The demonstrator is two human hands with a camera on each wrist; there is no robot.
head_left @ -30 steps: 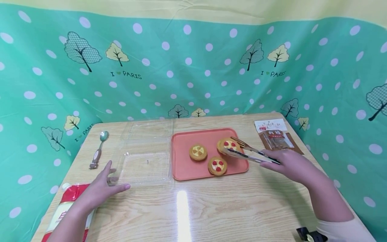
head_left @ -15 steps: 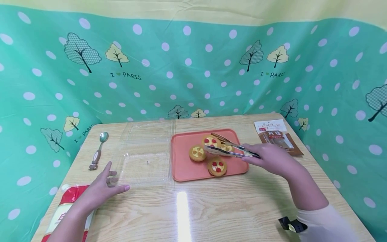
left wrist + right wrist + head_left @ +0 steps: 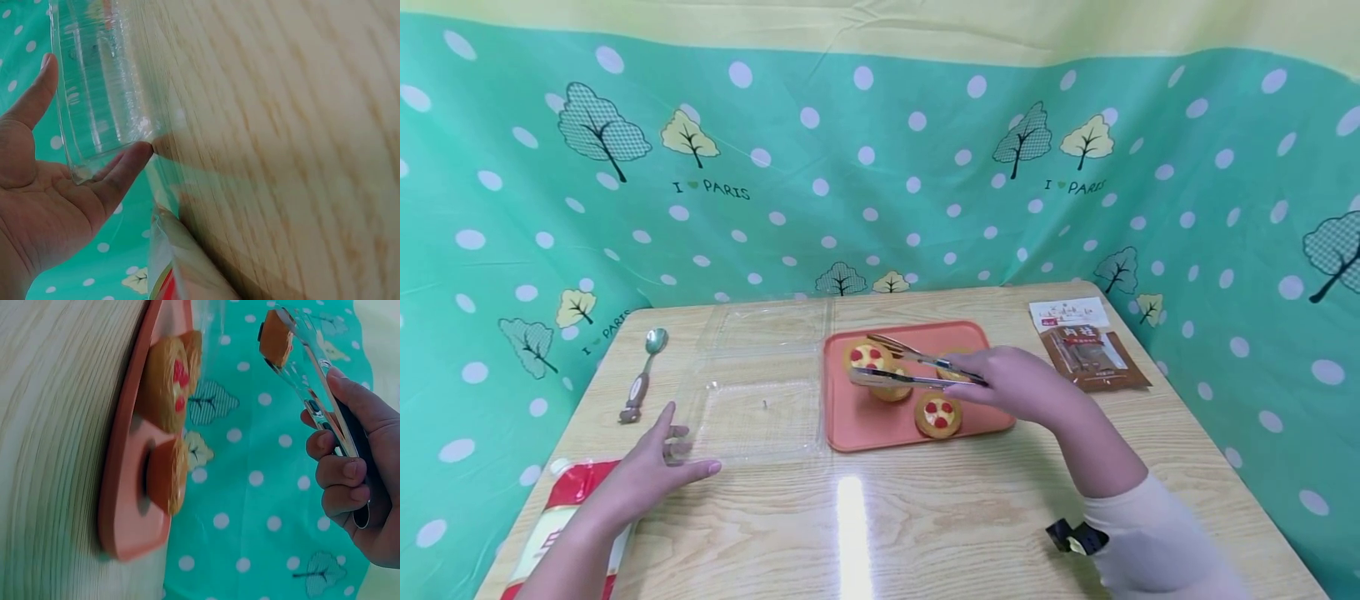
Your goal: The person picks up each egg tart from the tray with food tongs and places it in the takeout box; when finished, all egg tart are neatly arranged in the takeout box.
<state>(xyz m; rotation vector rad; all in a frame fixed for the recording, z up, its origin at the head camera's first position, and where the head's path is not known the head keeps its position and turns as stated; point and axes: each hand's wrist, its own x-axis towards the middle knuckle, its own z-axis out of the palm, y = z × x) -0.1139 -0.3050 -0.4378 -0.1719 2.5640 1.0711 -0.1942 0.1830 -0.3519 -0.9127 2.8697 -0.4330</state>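
Observation:
In the head view my right hand (image 3: 1018, 383) grips metal tongs (image 3: 917, 382) over the pink tray (image 3: 853, 423). Between the tong tips is a tart with red fruit pieces (image 3: 865, 354), lifted off the tray as the right wrist view shows. Under the tongs lies a yellow-patterned tart (image 3: 891, 391), partly covered. Another tart with red pieces (image 3: 938, 415) sits near the tray's front edge, and a further tart (image 3: 952, 364) is half hidden by the tongs. My left hand (image 3: 651, 471), fingers extended and thumb apart, touches the near-left corner of a clear plastic container (image 3: 760, 429) with its lid folded back.
A spoon (image 3: 640, 383) lies at the left. A red and white spouted pouch (image 3: 568, 508) is under my left forearm. Brown and white packets (image 3: 1086, 350) lie at the back right. A dotted green cloth (image 3: 880, 192) hangs behind the table.
My right hand has moved left with the tongs, carrying the tart with red pieces from the tray's right side to its left side, uncovering the tart behind. My left hand stays in place.

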